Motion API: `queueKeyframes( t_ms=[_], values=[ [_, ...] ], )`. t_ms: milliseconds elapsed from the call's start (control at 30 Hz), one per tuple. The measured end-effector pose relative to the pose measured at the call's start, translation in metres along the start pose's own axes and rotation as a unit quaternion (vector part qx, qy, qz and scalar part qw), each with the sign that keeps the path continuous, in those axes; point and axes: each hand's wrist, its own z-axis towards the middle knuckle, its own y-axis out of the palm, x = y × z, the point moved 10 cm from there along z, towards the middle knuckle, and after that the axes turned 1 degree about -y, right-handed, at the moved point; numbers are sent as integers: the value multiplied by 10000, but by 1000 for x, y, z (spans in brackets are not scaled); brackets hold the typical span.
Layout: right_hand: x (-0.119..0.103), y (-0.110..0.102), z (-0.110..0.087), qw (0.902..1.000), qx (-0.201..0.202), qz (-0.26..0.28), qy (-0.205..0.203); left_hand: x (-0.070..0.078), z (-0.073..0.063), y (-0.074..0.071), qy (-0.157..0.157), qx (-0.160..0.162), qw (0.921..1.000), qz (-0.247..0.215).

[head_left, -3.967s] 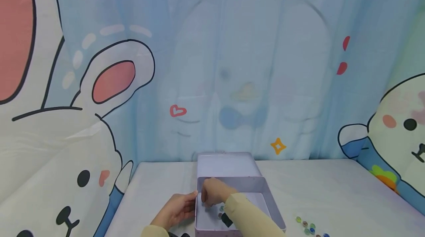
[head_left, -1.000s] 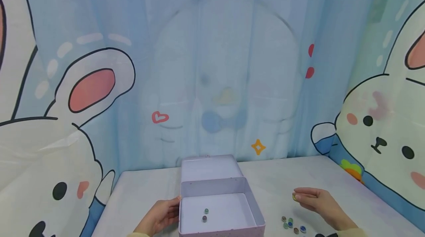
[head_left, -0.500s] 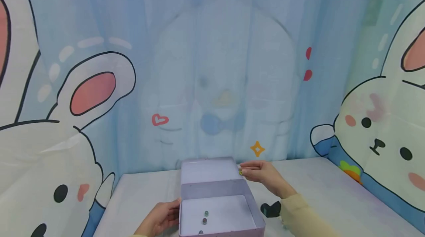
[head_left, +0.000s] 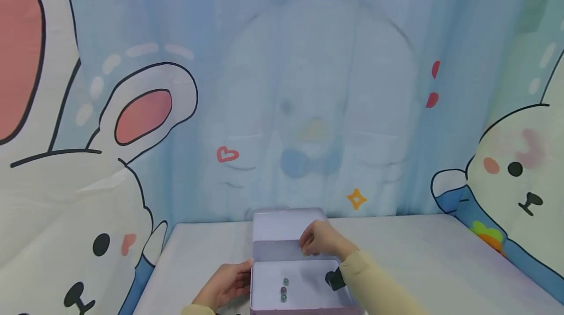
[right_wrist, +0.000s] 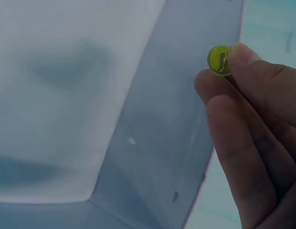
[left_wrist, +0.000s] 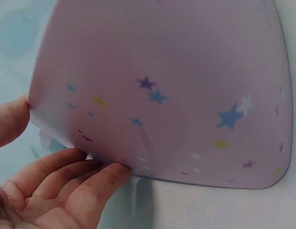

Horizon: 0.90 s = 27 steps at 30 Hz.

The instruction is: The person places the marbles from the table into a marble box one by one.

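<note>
My right hand (head_left: 323, 240) pinches a yellow-green glass marble (right_wrist: 219, 60) between thumb and fingertips, over the right part of a pale lilac metal box (head_left: 304, 311). In the right wrist view the marble overlaps the box's inner side wall. On the box floor, left of centre, lie a green marble (head_left: 286, 281), a brownish one (head_left: 283, 290) and another greenish one (head_left: 283, 298). My left hand (head_left: 226, 283) holds the box's left side. In the left wrist view, its thumb and fingers touch two edges of the star-printed outside (left_wrist: 153, 124).
The box's lid (head_left: 282, 224) stands open at the back. A white cloth covers the table (head_left: 410, 251), with a blue cartoon curtain (head_left: 383, 84) behind it. A black wrist device (head_left: 336, 279) sits at my right sleeve, above the box floor.
My right hand has carried the yellow-green marble leftward from the loose marbles at the right to over the box. My left hand has stayed at the box's side. The head view has shifted.
</note>
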Motion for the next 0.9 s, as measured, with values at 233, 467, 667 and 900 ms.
queueKeyframes(
  t_ms=[233, 467, 667, 900],
  values=[
    [-8, 36, 9, 9989, -309, -232, 275, 2, 1, 2, 122, -59, 9999, -13],
    [-21, 67, 22, 9966, -585, -546, 196, 2, 2, 3, 170, -97, 9998, -50],
    [-20, 85, 27, 9946, -842, -550, 268, 2, 1, 4, 188, -109, 9997, -101],
    [-24, 97, 32, 9931, -985, -626, 145, 4, 2, 2, 305, -230, 9992, -145]
  ],
)
